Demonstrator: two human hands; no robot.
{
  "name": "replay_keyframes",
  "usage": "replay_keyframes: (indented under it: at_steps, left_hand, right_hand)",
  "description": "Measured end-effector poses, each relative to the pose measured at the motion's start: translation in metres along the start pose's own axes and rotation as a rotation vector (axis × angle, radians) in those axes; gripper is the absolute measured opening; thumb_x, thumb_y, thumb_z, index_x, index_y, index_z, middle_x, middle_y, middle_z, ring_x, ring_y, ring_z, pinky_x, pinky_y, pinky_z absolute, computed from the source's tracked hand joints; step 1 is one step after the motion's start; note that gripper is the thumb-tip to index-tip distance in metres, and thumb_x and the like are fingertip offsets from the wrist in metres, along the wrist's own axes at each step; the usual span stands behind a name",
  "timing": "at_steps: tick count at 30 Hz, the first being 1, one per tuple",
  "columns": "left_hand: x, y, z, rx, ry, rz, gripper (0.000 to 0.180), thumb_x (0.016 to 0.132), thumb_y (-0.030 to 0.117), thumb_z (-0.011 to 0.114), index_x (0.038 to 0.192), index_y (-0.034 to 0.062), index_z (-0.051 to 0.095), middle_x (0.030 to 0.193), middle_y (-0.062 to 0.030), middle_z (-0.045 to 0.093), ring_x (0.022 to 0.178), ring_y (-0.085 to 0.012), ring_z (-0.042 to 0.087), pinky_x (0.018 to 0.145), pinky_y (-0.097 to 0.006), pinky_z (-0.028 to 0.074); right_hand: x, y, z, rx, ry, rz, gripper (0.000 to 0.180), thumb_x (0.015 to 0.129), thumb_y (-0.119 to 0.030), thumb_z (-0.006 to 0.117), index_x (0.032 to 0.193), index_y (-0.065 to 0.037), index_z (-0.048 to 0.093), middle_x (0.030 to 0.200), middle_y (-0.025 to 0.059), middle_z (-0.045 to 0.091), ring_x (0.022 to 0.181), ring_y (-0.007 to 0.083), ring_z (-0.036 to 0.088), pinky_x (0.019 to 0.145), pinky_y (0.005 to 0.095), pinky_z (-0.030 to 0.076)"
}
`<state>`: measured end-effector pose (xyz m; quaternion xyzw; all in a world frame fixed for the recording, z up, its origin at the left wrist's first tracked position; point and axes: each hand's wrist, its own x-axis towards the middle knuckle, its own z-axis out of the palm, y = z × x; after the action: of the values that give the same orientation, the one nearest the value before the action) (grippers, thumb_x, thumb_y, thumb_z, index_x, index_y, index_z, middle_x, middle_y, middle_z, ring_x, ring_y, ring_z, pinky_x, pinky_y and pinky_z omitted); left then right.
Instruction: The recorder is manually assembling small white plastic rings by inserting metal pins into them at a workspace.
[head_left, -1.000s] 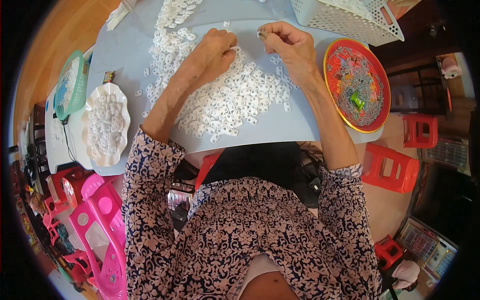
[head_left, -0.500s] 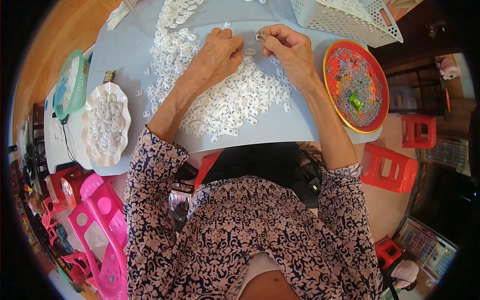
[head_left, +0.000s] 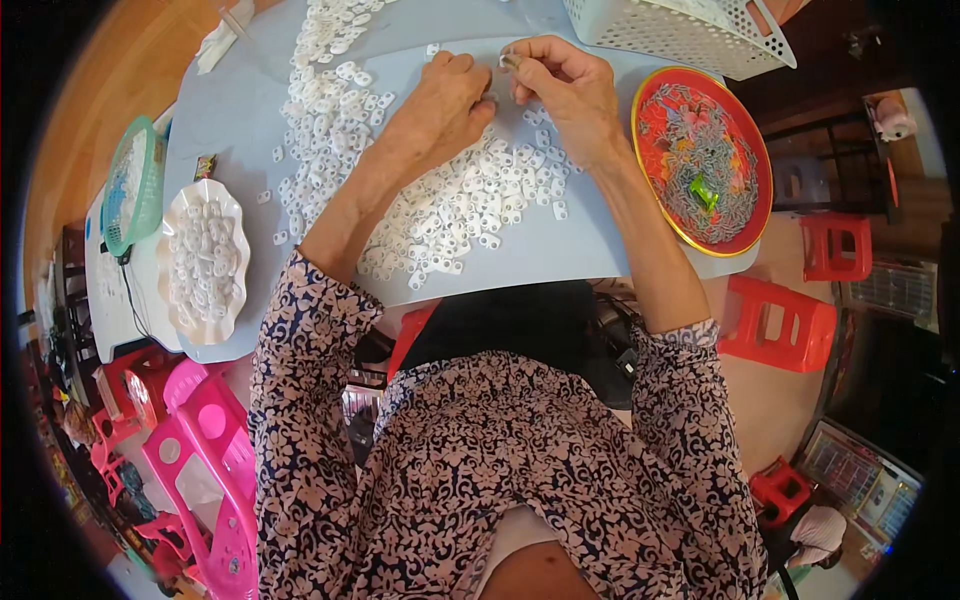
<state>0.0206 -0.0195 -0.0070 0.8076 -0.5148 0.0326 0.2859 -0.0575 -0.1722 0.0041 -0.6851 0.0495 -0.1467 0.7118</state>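
A heap of small white plastic pieces [head_left: 470, 200] lies on the grey table top [head_left: 590, 250] in front of me. My left hand [head_left: 445, 105] rests knuckles up on the far edge of the heap, fingers curled down onto the pieces. My right hand [head_left: 565, 85] is just beside it, thumb and fingers pinched on one small metal-coloured piece [head_left: 510, 60]. The two hands almost touch above the heap. A second spread of white pieces [head_left: 325, 90] runs toward the far left.
A red round tray [head_left: 750, 150] holding small metal bits and a green item sits at my right. A white perforated basket [head_left: 680, 35] stands beyond it. A white scalloped dish [head_left: 175, 265] of white pieces and a green basket [head_left: 130, 185] lie left. Red and pink stools surround the table.
My left hand has slid slightly right and closer to my right hand. The right hand keeps its pinch in the same place.
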Motion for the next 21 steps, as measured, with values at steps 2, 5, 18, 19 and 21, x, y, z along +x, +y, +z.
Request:
replay_keyframes:
  at_steps: [2,5,18,19,21]
  left_hand:
    - [-0.003,0.0,0.0,-0.042,0.047,0.017,0.015,0.078,0.01,0.061,0.088,-0.0009,0.058,0.079,-0.0145,0.053,0.08,-0.0297,0.05,0.071,-0.038,0.043]
    - [-0.01,0.005,-0.007,-0.201,0.12,-0.04,0.015,0.082,0.01,0.06,0.092,-0.0017,0.058,0.08,-0.0122,0.055,0.077,-0.0229,0.055,0.068,-0.033,0.044]
    - [-0.008,0.011,-0.02,-1.228,0.178,-0.563,0.018,0.085,0.014,0.056,0.09,-0.0031,0.062,0.082,-0.0065,0.062,0.077,-0.0131,0.057,0.072,-0.025,0.046]
    - [-0.008,0.012,-0.022,-1.158,0.19,-0.579,0.019,0.085,0.014,0.056,0.09,-0.0034,0.062,0.082,-0.0071,0.062,0.078,-0.0133,0.057,0.073,-0.026,0.046]
    - [-0.01,0.009,-0.022,-1.185,0.203,-0.556,0.019,0.086,0.015,0.056,0.089,-0.0031,0.062,0.082,-0.0071,0.061,0.078,-0.0137,0.057,0.073,-0.026,0.047]
  right_hand:
    - [0.0,-0.001,-0.002,0.005,0.008,0.001,0.013,0.086,-0.008,0.06,0.094,0.001,0.064,0.074,0.0011,0.06,0.065,0.0065,0.053,0.062,0.0209,0.045]
    - [0.0,-0.002,0.0,0.05,0.005,0.028,0.014,0.086,-0.01,0.06,0.095,0.0,0.064,0.075,0.0009,0.061,0.067,0.006,0.054,0.063,0.0207,0.046]
    - [-0.001,0.003,0.004,0.069,-0.026,-0.095,0.015,0.086,-0.007,0.061,0.1,0.0,0.063,0.082,0.0031,0.063,0.07,0.0074,0.056,0.064,0.0204,0.046]
    - [-0.001,0.002,0.003,0.015,-0.064,-0.128,0.017,0.086,-0.005,0.061,0.101,0.001,0.062,0.082,0.0033,0.063,0.07,0.0077,0.056,0.064,0.0203,0.046]
    - [-0.002,0.0,0.006,-0.011,-0.077,-0.141,0.016,0.084,-0.003,0.061,0.099,0.001,0.062,0.081,0.0029,0.063,0.068,0.0065,0.056,0.063,0.0196,0.047]
